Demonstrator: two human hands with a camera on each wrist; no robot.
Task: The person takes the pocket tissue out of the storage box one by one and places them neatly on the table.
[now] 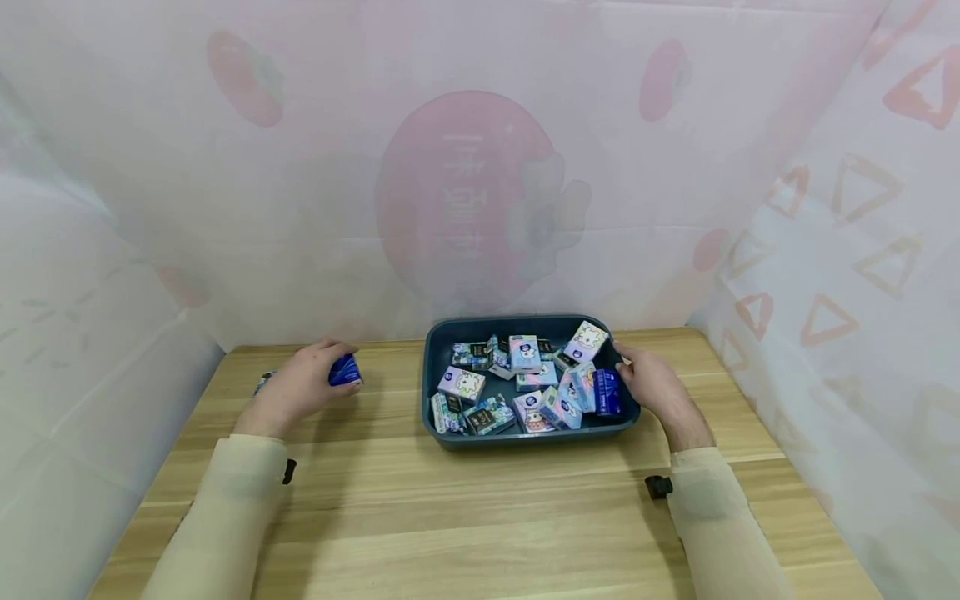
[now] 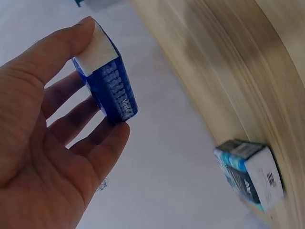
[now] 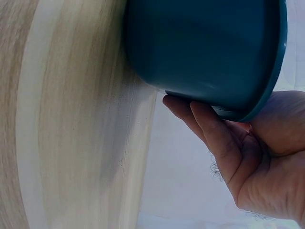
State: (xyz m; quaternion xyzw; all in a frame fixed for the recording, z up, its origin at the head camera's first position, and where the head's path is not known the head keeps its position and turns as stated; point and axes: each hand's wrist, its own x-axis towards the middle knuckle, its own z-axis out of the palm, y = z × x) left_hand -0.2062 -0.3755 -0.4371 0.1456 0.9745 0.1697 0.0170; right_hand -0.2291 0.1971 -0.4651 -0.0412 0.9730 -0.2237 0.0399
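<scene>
Left hand: grasping a blue pack, thumb on its white end, fingers behind and at the far end. Nothing is wrapped over the printed side facing the wrist camera. We read that as a light edge pinch, enough for a small box and easy to let go of. Pack looks lifted off the counter, well apart from the tray, on its left.

Right hand: grasping the tray at its right end, thumb over the rim, fingers against the outer wall. Our guess: it's there to steady the tray; the rim is the handiest place to hold, and gripping there leaves the inside reachable. Can't tell how hard it's gripping.

Tray sits near the back of the counter, close to the wall sheet, roughly between the hands. Contents lie loose at mixed angles, some overlapping: purple cartoon pack, floral pack, second blue pack against the right end. To us that's a heap, not a packed layout.

One dark-and-white box is on the counter by the left hand, untouched; the head view mostly hides it behind that hand.
</scene>
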